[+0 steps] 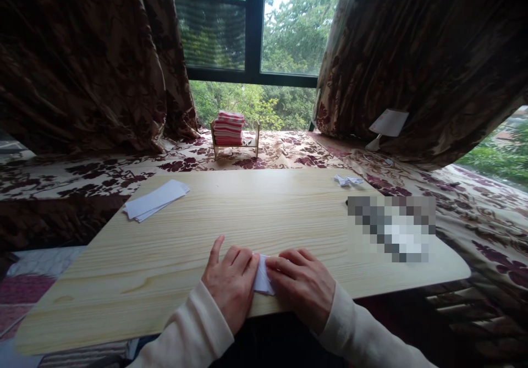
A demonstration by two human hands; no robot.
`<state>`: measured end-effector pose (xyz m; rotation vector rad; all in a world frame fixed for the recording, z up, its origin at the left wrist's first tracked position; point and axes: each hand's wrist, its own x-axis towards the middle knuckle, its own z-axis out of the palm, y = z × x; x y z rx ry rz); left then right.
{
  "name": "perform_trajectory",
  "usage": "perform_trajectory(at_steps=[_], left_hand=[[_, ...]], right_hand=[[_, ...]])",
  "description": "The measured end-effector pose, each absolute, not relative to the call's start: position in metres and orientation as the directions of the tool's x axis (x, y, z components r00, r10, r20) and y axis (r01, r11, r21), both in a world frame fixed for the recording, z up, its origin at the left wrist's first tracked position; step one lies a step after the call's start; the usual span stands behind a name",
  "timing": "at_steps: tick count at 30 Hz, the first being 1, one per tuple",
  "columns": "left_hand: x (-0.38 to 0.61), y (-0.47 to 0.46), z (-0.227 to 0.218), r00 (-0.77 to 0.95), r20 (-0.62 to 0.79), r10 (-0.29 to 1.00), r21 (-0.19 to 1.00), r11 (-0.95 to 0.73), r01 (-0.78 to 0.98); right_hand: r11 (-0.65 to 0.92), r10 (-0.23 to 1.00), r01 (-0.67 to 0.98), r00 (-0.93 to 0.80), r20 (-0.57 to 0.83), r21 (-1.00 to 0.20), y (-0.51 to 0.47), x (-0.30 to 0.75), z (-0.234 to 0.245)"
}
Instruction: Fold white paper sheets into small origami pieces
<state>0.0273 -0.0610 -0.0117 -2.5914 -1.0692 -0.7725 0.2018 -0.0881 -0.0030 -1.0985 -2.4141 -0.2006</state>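
Observation:
A small folded piece of white paper (263,278) lies near the front edge of the light wooden table (231,214). My left hand (231,283) grips its left side, thumb along the paper and little finger raised off to the left. From the right, my right hand (303,285) pinches the other side with curled fingers. Both hands cover parts of the paper, so its full shape is hidden. To the far left is a stack of white paper strips (157,200), and at the back right are small folded white paper pieces (348,181).
A blurred-out object (391,229) lies on the table's right side. Behind the table, a small wooden stand (258,139) carries folded red-and-white cloths (229,128) on the floral-covered sill (284,150). A white lamp (389,122) stands at the right by the curtain (396,49).

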Motion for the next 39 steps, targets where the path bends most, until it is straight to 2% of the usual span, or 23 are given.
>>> perform_trajectory(at_steps=[8,11,14,18,22,27,30,33,35,39], left_hand=[[0.027,-0.058,-0.017,0.603,0.617,0.506,-0.062,-0.733,0.677],[0.027,-0.058,-0.017,0.608,0.618,0.498,-0.055,-0.744,0.666],[0.027,-0.057,-0.017,0.613,0.608,0.505,-0.039,-0.752,0.658],[0.027,-0.058,-0.015,0.615,0.594,0.518,-0.026,-0.752,0.659],[0.026,-0.059,-0.014,0.638,0.546,0.542,-0.025,-0.751,0.66],[0.026,-0.06,-0.013,0.633,0.55,0.545,-0.042,-0.738,0.673],[0.027,-0.061,-0.013,0.617,0.568,0.544,-0.048,-0.727,0.685],[0.03,-0.063,-0.01,0.563,0.588,0.581,-0.023,-0.683,0.73],[0.033,-0.066,-0.005,0.538,0.572,0.619,0.01,-0.661,0.75],[0.039,-0.078,0.007,0.505,0.5,0.703,0.047,-0.604,0.796]], right_hand=[[0.615,0.727,0.784,-0.519,0.45,-0.09,-0.099,0.202,0.003],[0.533,0.773,0.846,-0.47,0.426,-0.034,-0.089,0.192,0.0],[0.452,0.781,0.891,-0.421,0.462,0.048,-0.078,0.181,-0.008],[0.446,0.767,0.885,-0.456,0.451,0.136,-0.075,0.175,-0.009],[0.432,0.792,0.889,-0.455,0.407,0.153,-0.084,0.181,-0.004],[0.366,0.843,0.912,-0.41,0.348,0.186,-0.097,0.198,-0.003],[0.339,0.879,0.926,-0.374,0.296,0.165,-0.101,0.215,0.004],[0.322,0.908,0.943,-0.334,0.253,0.088,-0.103,0.228,0.019],[0.309,0.897,0.949,-0.311,0.313,0.059,-0.104,0.228,0.028],[0.423,0.851,0.905,-0.378,0.365,-0.049,-0.107,0.21,0.022]])
